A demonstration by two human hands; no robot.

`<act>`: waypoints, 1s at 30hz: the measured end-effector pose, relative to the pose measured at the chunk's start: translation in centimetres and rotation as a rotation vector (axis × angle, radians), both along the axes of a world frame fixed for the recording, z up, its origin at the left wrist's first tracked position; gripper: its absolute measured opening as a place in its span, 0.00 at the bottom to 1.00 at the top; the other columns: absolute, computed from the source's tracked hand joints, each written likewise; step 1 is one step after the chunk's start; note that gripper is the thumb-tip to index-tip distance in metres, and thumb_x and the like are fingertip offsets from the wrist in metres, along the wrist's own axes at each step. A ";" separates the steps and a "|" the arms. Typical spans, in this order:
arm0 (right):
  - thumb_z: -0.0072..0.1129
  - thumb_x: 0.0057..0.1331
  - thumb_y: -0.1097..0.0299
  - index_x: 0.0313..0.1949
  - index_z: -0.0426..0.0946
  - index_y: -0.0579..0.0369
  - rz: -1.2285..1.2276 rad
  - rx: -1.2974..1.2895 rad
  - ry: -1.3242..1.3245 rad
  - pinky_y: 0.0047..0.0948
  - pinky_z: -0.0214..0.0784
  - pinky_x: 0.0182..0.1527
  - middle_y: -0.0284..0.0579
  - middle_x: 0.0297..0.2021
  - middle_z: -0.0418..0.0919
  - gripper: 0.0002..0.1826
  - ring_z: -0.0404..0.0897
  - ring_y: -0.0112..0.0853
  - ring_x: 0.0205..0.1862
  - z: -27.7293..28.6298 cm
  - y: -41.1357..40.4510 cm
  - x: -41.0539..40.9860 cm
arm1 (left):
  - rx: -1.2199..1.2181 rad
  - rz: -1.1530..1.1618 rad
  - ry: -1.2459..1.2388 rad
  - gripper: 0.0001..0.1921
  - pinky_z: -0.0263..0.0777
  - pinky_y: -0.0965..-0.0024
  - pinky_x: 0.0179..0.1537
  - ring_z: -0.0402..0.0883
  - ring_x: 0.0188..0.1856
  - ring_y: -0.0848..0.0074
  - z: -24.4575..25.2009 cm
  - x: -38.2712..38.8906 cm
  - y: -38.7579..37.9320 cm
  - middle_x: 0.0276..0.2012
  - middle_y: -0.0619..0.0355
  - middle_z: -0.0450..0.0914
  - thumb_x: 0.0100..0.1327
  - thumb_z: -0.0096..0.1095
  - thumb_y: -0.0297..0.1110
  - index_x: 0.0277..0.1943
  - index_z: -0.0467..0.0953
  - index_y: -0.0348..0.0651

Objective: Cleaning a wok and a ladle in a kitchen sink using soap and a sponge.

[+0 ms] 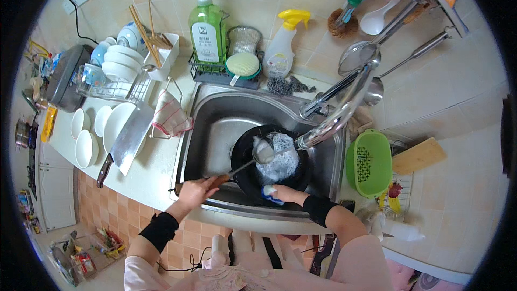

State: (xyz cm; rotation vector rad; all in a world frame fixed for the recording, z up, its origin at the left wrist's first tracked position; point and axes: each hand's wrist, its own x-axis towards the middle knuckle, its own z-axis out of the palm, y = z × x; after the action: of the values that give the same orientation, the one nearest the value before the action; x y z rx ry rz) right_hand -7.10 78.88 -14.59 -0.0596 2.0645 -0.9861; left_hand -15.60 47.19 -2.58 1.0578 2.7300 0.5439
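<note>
My left hand [198, 191] grips the wooden handle of a metal ladle [263, 151], whose bowl is over the foamy water inside a black wok [246, 178]. The wok rests in a stainless steel sink [214, 129]. At the wok's near rim, my right hand [282, 194] is closed on a blue and white cloth or sponge [271, 195], partly hidden by the fingers. A chrome faucet [331, 123] reaches over the wok, and a thin stream of water appears to run from its spout.
Left of the sink lie a cleaver [131, 137] across a white plate [115, 123], white bowls [86, 148] and a striped cloth [171, 113] on a stand. Behind stand a green soap bottle [208, 34] and a spray bottle [280, 50]. A green basket [373, 163] sits right.
</note>
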 end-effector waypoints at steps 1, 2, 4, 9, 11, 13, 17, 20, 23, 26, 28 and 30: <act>0.46 0.58 0.67 0.43 0.69 0.58 -0.090 -0.016 0.037 0.35 0.63 0.43 0.55 0.36 0.75 0.15 0.74 0.43 0.39 -0.5 0.8 0.1 | 0.010 -0.013 -0.032 0.18 0.71 0.66 0.24 0.76 0.23 0.63 0.3 0.2 0.6 0.24 0.53 0.77 0.54 0.56 0.44 0.44 0.73 0.44; 0.44 0.60 0.68 0.44 0.69 0.57 -0.164 -0.015 0.093 0.35 0.63 0.42 0.54 0.36 0.75 0.13 0.73 0.43 0.38 -1.9 2.3 0.2 | -0.071 -0.003 -0.101 0.19 0.71 0.64 0.26 0.77 0.26 0.62 1.1 0.2 1.9 0.26 0.52 0.77 0.54 0.55 0.45 0.45 0.72 0.44; 0.40 0.63 0.69 0.46 0.68 0.56 -0.256 -0.054 0.048 0.34 0.63 0.42 0.53 0.38 0.74 0.14 0.73 0.41 0.39 0.6 2.3 -1.3 | -0.065 -0.022 -0.107 0.18 0.70 0.63 0.26 0.77 0.25 0.61 2.1 0.4 3.1 0.23 0.52 0.77 0.55 0.54 0.45 0.44 0.72 0.43; 0.44 0.62 0.66 0.44 0.70 0.57 -0.381 0.094 0.289 0.30 0.61 0.46 0.52 0.39 0.75 0.13 0.72 0.41 0.41 1.6 4.0 -2.7 | -0.084 -0.104 -0.094 0.14 0.70 0.62 0.25 0.76 0.24 0.61 4.9 -0.1 7.5 0.21 0.52 0.76 0.55 0.54 0.44 0.38 0.71 0.43; 0.44 0.62 0.64 0.45 0.70 0.56 -0.449 0.084 0.352 0.30 0.61 0.46 0.52 0.39 0.74 0.15 0.72 0.41 0.42 2.6 3.0 -3.1 | -0.065 -0.096 -0.099 0.13 0.70 0.61 0.25 0.76 0.24 0.60 5.9 0.1 8.8 0.20 0.51 0.76 0.54 0.54 0.44 0.34 0.72 0.42; 0.44 0.62 0.62 0.47 0.69 0.55 -0.524 0.080 0.416 0.30 0.61 0.46 0.52 0.40 0.74 0.16 0.72 0.42 0.44 3.0 2.0 -3.4 | -0.020 -0.100 -0.132 0.13 0.69 0.61 0.25 0.76 0.23 0.59 7.5 -0.2 10.1 0.20 0.50 0.76 0.54 0.54 0.43 0.34 0.73 0.42; 0.35 0.64 0.52 0.54 0.63 0.43 -0.444 0.123 0.340 0.38 0.60 0.49 0.54 0.45 0.69 0.21 0.68 0.50 0.47 4.6 -1.8 -4.0 | 0.027 -0.013 -0.188 0.15 0.70 0.63 0.28 0.76 0.24 0.59 9.8 -1.6 10.9 0.20 0.48 0.76 0.52 0.57 0.46 0.29 0.78 0.41; 0.39 0.64 0.57 0.53 0.65 0.50 -0.417 0.143 0.312 0.31 0.57 0.52 0.52 0.51 0.66 0.20 0.64 0.43 0.54 4.7 -1.3 -4.6 | 0.044 0.052 -0.228 0.14 0.71 0.62 0.30 0.76 0.25 0.57 12.7 -3.2 12.4 0.20 0.47 0.76 0.50 0.58 0.43 0.24 0.78 0.40; 0.39 0.65 0.58 0.54 0.63 0.55 -0.586 -0.193 0.174 0.26 0.54 0.53 0.47 0.51 0.66 0.21 0.64 0.34 0.53 1.6 1.5 -4.8 | 0.122 0.065 -0.269 0.12 0.71 0.63 0.32 0.76 0.25 0.57 14.4 -4.5 14.5 0.19 0.46 0.75 0.51 0.56 0.39 0.20 0.78 0.41; 0.44 0.63 0.54 0.57 0.59 0.55 -0.676 -0.366 0.165 0.25 0.55 0.52 0.46 0.50 0.68 0.27 0.66 0.32 0.51 4.1 1.3 -5.1 | 0.080 0.199 -0.431 0.13 0.72 0.64 0.30 0.77 0.23 0.59 15.6 -5.7 15.0 0.17 0.45 0.75 0.50 0.55 0.38 0.20 0.77 0.37; 0.47 0.61 0.52 0.58 0.57 0.55 -0.642 -0.363 0.173 0.25 0.54 0.53 0.46 0.50 0.68 0.30 0.66 0.33 0.51 6.5 1.8 -5.0 | 0.098 0.256 -0.482 0.14 0.72 0.64 0.27 0.77 0.23 0.59 15.6 -6.4 15.9 0.16 0.44 0.74 0.50 0.55 0.38 0.21 0.76 0.33; 0.56 0.53 0.47 0.58 0.56 0.54 -0.528 -0.399 0.220 0.27 0.54 0.53 0.50 0.50 0.67 0.38 0.66 0.37 0.52 10.0 1.0 -5.0 | 0.146 0.349 -0.580 0.17 0.73 0.66 0.18 0.78 0.21 0.60 15.7 -6.9 15.8 0.17 0.42 0.75 0.51 0.54 0.38 0.22 0.74 0.26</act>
State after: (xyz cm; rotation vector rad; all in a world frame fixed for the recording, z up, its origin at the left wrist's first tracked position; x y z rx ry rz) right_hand -12.08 79.86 -4.56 0.1876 2.0920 -1.7763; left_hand -22.51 63.03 13.15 0.3510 2.3692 0.9421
